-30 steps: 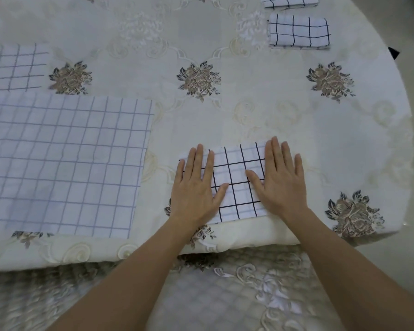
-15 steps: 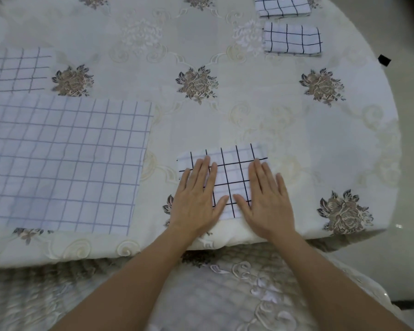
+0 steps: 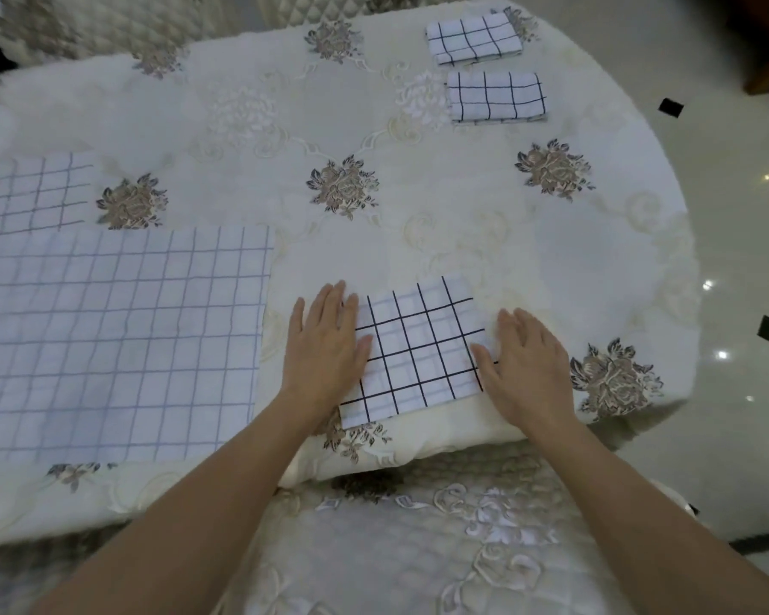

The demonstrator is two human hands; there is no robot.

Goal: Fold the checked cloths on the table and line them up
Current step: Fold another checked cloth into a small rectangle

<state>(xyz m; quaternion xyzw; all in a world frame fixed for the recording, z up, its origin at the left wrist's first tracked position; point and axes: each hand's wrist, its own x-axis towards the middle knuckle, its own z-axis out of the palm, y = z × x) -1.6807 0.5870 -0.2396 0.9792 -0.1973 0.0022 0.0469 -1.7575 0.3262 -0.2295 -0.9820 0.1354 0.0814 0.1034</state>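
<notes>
Fingers (image 3: 329, 304) of both hands lay straight and flat, clamped on nothing — the left hand (image 3: 325, 348) rested on the left edge of the folded cloth (image 3: 414, 352), the right hand (image 3: 524, 361) on its right edge. A second earlier the two palms had sat close together on top of that cloth, covering most of it; now they had slid outward to its sides, so its black grid showed almost whole between them. I take that as a smoothing stroke finished, which would leave this piece folded and ready to be moved up into the line.

It sat near the front edge of the surface (image 3: 462, 241), a little skewed. Just to its left lay a big unfolded cloth (image 3: 116, 344) spread flat, and behind that a second unfolded cloth (image 3: 27, 193), partly out of frame — both apparently left to do.

Far off at the back right, two finished pieces were set one behind the other: a nearer folded cloth (image 3: 496, 97) and a farther folded cloth (image 3: 473, 37), close together but not touching.
</notes>
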